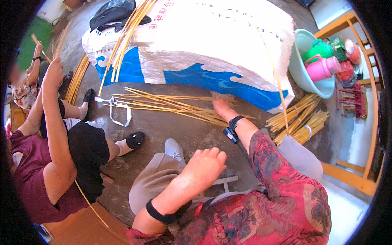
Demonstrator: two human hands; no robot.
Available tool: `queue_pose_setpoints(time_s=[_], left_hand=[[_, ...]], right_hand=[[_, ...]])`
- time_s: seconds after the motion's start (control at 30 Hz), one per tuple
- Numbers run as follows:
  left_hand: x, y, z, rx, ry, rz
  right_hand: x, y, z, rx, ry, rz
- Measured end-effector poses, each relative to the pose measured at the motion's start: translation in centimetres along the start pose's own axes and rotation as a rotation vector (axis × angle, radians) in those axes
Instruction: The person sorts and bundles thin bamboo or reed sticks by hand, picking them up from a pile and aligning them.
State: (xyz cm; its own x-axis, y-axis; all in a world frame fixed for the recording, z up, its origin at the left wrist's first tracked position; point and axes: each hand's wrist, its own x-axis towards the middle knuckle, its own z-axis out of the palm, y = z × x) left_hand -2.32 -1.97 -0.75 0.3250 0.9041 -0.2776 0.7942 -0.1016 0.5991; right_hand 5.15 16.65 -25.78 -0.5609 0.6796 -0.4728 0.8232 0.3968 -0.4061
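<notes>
My left hand (205, 168) is raised in front of my body with its fingers curled in. Its palm side is hidden, so I cannot make out whether anything is in it. My right hand (223, 108) reaches down to a loose spread of thin yellow sticks (175, 107) on the floor, beside the edge of a white sack sheet (220, 45) with blue wave prints. Its fingertips are blurred, and I cannot tell whether they grip a stick. To the right of that hand are tied bundles of similar sticks (300, 118). One long stick (271, 61) slants over the sheet towards them.
At left a seated person (43, 167) in maroon raises both hands; another person (28, 87) sits farther back. More sticks (126, 36) and a black bag (112, 14) lie on the sheet. A pale basin (297, 67) holds pink and green flasks. A white strap (120, 116) lies nearby.
</notes>
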Motion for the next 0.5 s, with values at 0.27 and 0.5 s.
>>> queue_pose_setpoints(time_s=[0.27, 0.5], left_hand=[[-0.2, -0.8, -0.1, 0.007, 0.03, -0.048], [-0.2, -0.8, -0.4, 0.061, 0.009, -0.052]], right_hand=[[3.2, -1.7, 1.2, -0.024, 0.071, -0.013], [5.2, -1.6, 3.3, -0.261, -0.139, -0.111]])
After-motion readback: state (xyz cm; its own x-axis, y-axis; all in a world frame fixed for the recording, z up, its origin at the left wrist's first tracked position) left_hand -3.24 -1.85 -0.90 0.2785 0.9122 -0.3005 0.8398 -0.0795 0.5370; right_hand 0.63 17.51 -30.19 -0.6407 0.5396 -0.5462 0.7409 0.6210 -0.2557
